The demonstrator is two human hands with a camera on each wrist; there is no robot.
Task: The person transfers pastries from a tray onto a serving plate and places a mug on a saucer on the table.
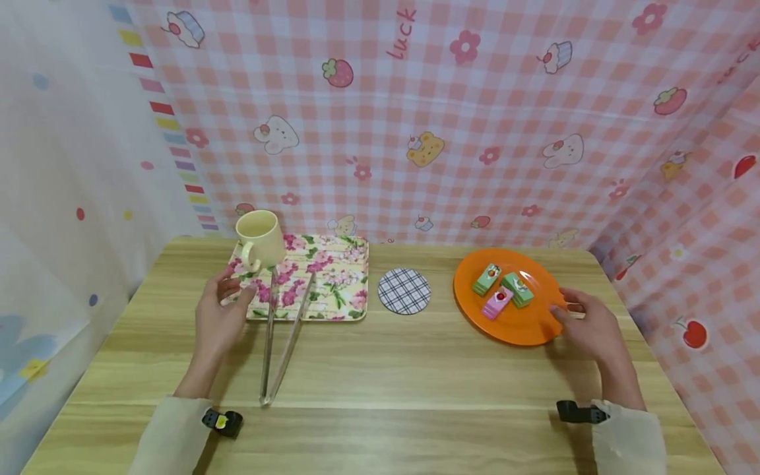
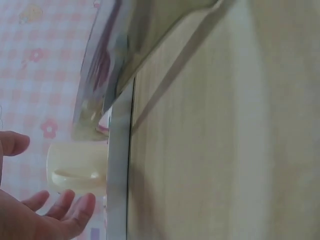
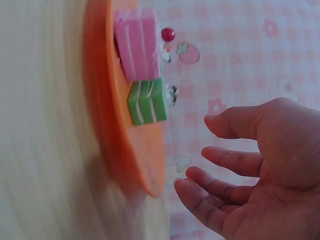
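Note:
My left hand point(image 1: 222, 315) is at the left edge of a floral tray point(image 1: 341, 290), fingers loosely bent and nothing in them. On the tray's back left corner stands a pale yellow mug point(image 1: 267, 245), its handle toward that hand. Metal tongs point(image 1: 287, 359) lie with spread arms over the tray's front edge, their joined end toward me. At the right edge of an orange plate point(image 1: 525, 330) is my right hand point(image 1: 596, 330); the right wrist view shows its loosely bent fingers beside the plate. The plate bears two green cake pieces point(image 1: 518, 290) point(image 3: 147, 102) and a pink one point(image 1: 497, 303).
Between tray and plate lies a round checked coaster point(image 1: 404, 291). The wooden table point(image 1: 410, 396) is bounded at the back by a pink checked curtain point(image 1: 386, 191), with more cloth hanging at both sides.

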